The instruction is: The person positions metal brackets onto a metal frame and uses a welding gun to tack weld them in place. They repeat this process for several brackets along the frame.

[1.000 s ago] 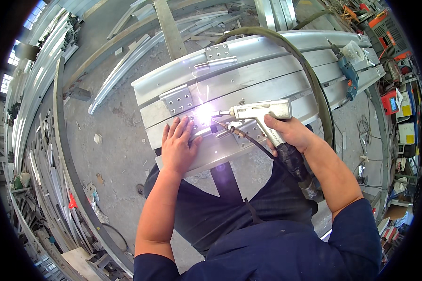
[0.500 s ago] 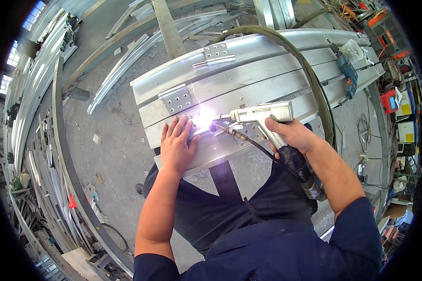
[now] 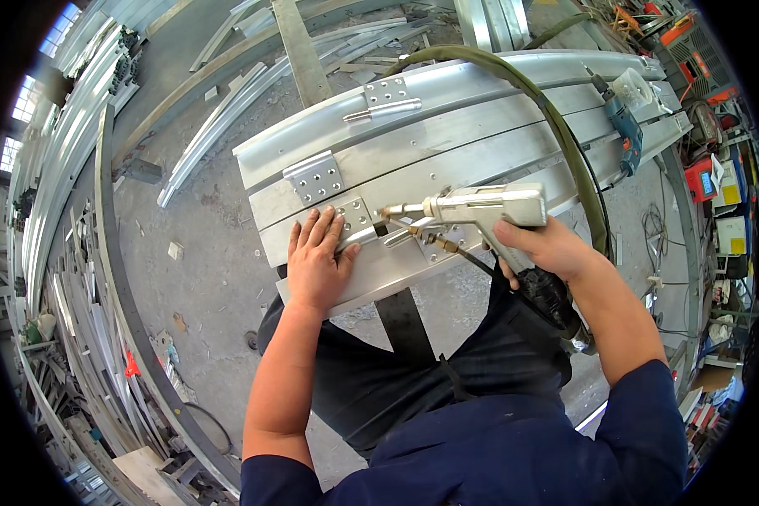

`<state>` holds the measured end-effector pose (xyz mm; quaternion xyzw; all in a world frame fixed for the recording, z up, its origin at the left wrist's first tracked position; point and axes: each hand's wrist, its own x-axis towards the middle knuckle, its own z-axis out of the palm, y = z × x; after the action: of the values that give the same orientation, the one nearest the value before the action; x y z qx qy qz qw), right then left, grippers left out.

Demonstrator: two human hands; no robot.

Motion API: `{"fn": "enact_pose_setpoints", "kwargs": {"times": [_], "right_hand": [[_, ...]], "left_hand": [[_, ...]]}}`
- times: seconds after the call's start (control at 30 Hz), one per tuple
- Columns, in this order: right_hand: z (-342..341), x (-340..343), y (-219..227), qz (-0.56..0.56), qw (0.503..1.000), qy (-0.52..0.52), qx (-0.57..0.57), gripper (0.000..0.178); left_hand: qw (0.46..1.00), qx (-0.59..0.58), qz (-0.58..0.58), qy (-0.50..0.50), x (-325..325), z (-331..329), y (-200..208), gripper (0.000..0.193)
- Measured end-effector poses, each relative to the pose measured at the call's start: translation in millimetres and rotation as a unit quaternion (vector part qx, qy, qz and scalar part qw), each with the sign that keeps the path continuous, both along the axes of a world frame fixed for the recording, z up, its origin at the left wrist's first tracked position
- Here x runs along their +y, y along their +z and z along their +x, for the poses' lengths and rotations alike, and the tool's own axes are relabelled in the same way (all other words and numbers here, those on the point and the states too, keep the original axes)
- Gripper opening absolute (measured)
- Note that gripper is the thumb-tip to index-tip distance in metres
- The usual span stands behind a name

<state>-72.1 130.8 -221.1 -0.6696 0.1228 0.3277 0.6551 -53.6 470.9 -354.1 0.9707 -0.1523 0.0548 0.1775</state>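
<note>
Fingers of the right hand [image 3: 559, 250] are gripping a silver, pistol-shaped torch [image 3: 491, 205]; spread fingers of the left hand [image 3: 319, 263] are resting on a silver, hole-punched metal plate [image 3: 355, 217]. Long silver metal panels [image 3: 478, 142] are lying beneath, carrying a blue drill [image 3: 625, 132].

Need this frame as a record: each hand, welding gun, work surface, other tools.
Left hand: palm down, fingertips on a perforated hinge leaf
Right hand: gripping the pistol-grip welding gun
Gun tip: beside that leaf, no arc glow; contact unclear
Work surface: silver metal profiles side by side, more hinge leaves on top
Other tools: blue power drill lying at the right end
Hose: olive-sleeved hose arching over the profiles
</note>
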Motion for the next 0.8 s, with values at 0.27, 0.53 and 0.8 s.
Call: {"fn": "enact_pose_setpoints", "kwargs": {"times": [0.27,0.53,0.8], "right_hand": [[-34.4,-15.7,12.4,0.081,0.984,0.049,-0.150,0.057],[-60.5,4.9,8.9,0.085,0.980,0.096,-0.154,0.042],[-66.0,-0.2,9.2,0.124,0.983,0.074,-0.111,0.040]], "left_hand": [[0.982,-0.053,-0.178,0.041,-11.7,-23.6,13.1,0.029],[0.306,0.309,-0.891,0.127,-88.3,-60.1,51.4,0.030],[0.263,0.275,-0.919,0.106,-92.2,-49.7,44.5,0.026]]}}
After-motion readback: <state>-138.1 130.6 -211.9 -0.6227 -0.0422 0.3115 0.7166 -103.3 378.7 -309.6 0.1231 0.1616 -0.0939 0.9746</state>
